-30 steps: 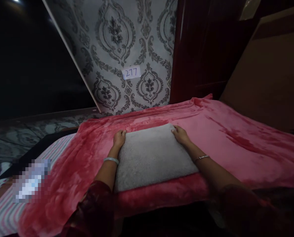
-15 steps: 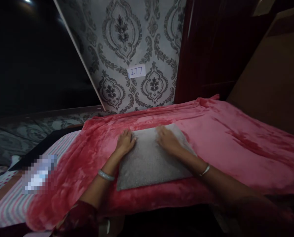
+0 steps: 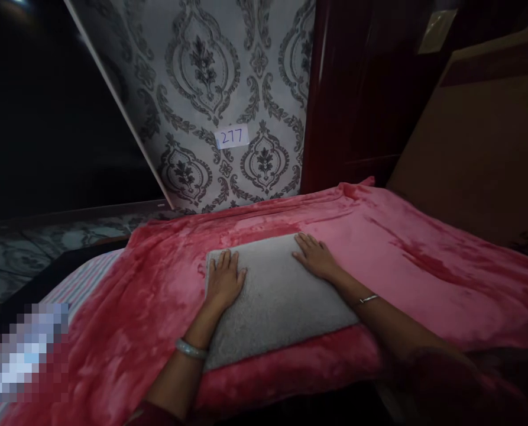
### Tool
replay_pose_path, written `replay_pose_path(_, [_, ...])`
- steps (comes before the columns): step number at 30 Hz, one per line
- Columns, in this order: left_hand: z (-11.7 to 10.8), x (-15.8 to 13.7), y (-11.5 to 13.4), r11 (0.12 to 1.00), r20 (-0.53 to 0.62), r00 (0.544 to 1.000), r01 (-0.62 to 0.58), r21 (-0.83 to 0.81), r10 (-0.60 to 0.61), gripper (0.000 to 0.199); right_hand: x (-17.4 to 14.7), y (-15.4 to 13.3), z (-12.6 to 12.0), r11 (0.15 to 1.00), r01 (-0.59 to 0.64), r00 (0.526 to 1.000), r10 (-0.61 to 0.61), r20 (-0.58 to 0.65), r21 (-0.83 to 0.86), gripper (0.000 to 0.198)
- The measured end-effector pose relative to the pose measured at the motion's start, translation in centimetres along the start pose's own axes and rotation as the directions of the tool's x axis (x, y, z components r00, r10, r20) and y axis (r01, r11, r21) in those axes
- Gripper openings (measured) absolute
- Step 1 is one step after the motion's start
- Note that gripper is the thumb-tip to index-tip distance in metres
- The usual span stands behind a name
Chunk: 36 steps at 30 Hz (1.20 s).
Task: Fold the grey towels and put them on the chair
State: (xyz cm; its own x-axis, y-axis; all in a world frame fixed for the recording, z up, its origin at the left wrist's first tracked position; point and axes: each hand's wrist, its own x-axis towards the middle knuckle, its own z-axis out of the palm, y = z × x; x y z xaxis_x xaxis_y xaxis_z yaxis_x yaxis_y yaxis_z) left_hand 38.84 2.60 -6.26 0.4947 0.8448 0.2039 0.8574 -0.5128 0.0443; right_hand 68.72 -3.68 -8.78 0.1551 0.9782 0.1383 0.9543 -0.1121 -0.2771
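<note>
Cloth (image 3: 281, 307), grey and plush, lies flat on the pink-red blanket (image 3: 401, 284), left hand (image 3: 224, 283) and right hand (image 3: 316, 257) resting splayed by its far corners, gripping nothing; looks like smoothing, so next move probably calls for light, even pressure

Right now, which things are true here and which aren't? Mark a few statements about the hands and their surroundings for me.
1. The left hand rests on the grey cloth. True.
2. The label on the wallpaper reads 277. True.
3. The right hand is touching the label. False: it rests on the grey cloth, near the far right corner.
4. The grey cloth lies on a pink-red blanket. True.
5. The wallpaper is plain. False: it is patterned.
</note>
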Motion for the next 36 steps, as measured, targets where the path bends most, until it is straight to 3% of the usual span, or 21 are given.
replay_pose_path(6, [0.0, 0.5, -0.7, 0.995, -0.006, 0.999, 0.037, -0.09, -0.037, 0.054, -0.6, 1.3, 0.7, 0.993, -0.075, 0.997, 0.078, -0.026, 0.088, 0.064])
replay_pose_path(9, [-0.7, 0.6, -1.8, 0.978, 0.053, 0.999, 0.021, -0.205, -0.011, 0.05, -0.6, 1.1, -0.5, 0.99, -0.099, 0.995, 0.098, 0.01, 0.097, 0.063])
replay_pose_path(12, [-1.5, -0.4, -3.1, 0.948, 0.03, 1.0, 0.018, -0.319, -0.009, 0.048, -1.0, -0.7, -2.3, 0.987, -0.158, 0.987, 0.158, 0.002, 0.037, 0.062])
replay_pose_path(14, [-1.9, -2.1, -3.4, 0.942, -0.023, 0.999, 0.034, -0.334, -0.044, 0.048, -2.2, -3.5, -3.0, 0.998, -0.066, 0.995, 0.065, -0.076, 0.002, 0.061])
replay_pose_path(16, [-1.8, -4.4, -3.2, 0.95, -0.049, 0.998, 0.033, -0.31, -0.051, 0.048, -4.4, -7.5, -2.7, 0.99, 0.144, 0.983, -0.144, -0.114, -0.006, 0.062])
replay_pose_path(20, [-0.5, -8.9, -1.7, 0.969, 0.001, 0.999, -0.042, -0.245, 0.044, 0.054, -10.5, -15.2, 0.5, 0.883, 0.469, 0.883, -0.469, 0.011, 0.03, 0.064])
replay_pose_path(23, [0.4, -10.5, -1.1, 0.979, 0.029, 0.997, -0.068, -0.193, 0.075, 0.057, -13.1, -17.0, 2.6, 0.842, 0.538, 0.842, -0.539, 0.034, 0.023, 0.065])
replay_pose_path(26, [0.6, -10.7, -1.0, 0.984, 0.004, 0.998, -0.065, -0.169, 0.067, 0.057, -13.4, -14.1, 3.0, 0.877, 0.48, 0.877, -0.48, 0.007, -0.019, 0.065])
replay_pose_path(31, [0.8, -10.5, -1.2, 0.978, -0.015, 0.998, -0.058, -0.202, 0.056, 0.057, -14.3, -4.1, 1.9, 0.978, 0.189, 0.977, -0.196, -0.085, -0.092, 0.065])
replay_pose_path(34, [1.1, -10.5, -1.3, 0.969, -0.025, 0.998, -0.054, -0.241, 0.05, 0.057, -16.0, 1.2, 1.5, 0.995, 0.012, 0.99, -0.025, -0.141, -0.096, 0.063])
replay_pose_path(36, [1.4, -10.5, -1.4, 0.96, -0.04, 0.998, -0.053, -0.274, 0.044, 0.057, -16.8, 3.4, 1.1, 0.995, -0.042, 0.983, 0.025, -0.182, -0.088, 0.063])
